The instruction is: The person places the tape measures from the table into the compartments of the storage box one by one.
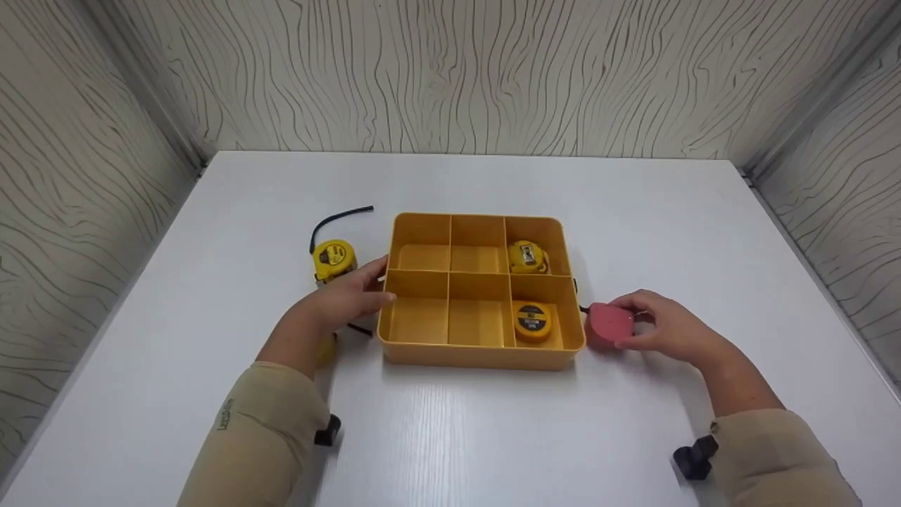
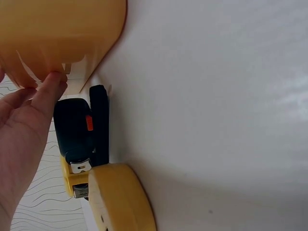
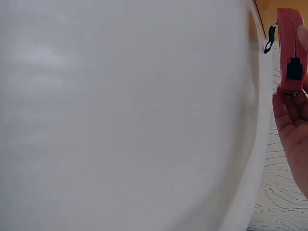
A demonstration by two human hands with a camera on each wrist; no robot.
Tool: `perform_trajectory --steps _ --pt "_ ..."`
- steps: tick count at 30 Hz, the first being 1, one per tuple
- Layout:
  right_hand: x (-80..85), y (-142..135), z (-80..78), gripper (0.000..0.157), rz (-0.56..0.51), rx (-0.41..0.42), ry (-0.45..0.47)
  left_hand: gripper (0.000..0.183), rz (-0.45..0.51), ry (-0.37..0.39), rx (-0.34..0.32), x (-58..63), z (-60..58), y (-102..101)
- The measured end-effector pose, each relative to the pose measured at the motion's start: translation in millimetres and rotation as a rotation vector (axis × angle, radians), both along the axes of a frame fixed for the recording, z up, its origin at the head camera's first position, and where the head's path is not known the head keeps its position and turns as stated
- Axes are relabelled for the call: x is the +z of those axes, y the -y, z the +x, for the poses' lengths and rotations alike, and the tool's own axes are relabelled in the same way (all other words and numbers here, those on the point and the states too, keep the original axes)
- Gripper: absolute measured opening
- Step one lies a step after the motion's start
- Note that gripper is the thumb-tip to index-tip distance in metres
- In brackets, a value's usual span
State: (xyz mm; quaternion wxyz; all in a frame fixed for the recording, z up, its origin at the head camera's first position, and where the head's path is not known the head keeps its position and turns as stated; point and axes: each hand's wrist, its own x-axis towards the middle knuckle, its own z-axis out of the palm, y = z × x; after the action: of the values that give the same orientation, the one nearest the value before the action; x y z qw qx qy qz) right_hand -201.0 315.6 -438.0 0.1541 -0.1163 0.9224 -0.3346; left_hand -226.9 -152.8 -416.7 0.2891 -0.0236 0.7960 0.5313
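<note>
A yellow-orange box (image 1: 482, 357) with several compartments stands mid-table. My left hand (image 1: 345, 299) grips its left wall, thumb over the rim and fingers against the outside. In the left wrist view those fingertips (image 2: 54, 82) meet the wall. Right of the box, my right hand (image 1: 665, 327) pinches a red tape measure (image 1: 611, 325) between thumb and fingers; its black strap points toward the box. Two tape measures sit in the right-hand compartments: a yellow one (image 1: 527, 258) at the back and an orange-yellow one (image 1: 533, 322) in front.
Left of the box lies a yellow tape measure (image 1: 334, 259) with a long black strap (image 1: 338, 217). Another yellow tape measure (image 1: 326, 350) is partly hidden under my left forearm. Wood-patterned panels (image 1: 450, 77) enclose the white table (image 1: 450, 436) at the back and sides.
</note>
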Motion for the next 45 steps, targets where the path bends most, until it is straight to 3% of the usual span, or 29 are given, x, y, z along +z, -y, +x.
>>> perform_trajectory --steps 12,23,45 --pt "16.9 2 -6.2 0.06 -0.036 -0.026 -0.016 0.07 0.001 0.005 0.016 -1.5 0.0 -1" --pt "40.6 6 -15.2 0.054 -0.071 0.05 -0.111 0.071 0.071 -0.011 0.002 -3.5 -0.4 1" --pt "77.9 15 -24.7 0.055 -0.052 0.11 -0.197 0.071 0.035 -0.008 0.008 -3.7 -2.0 0"
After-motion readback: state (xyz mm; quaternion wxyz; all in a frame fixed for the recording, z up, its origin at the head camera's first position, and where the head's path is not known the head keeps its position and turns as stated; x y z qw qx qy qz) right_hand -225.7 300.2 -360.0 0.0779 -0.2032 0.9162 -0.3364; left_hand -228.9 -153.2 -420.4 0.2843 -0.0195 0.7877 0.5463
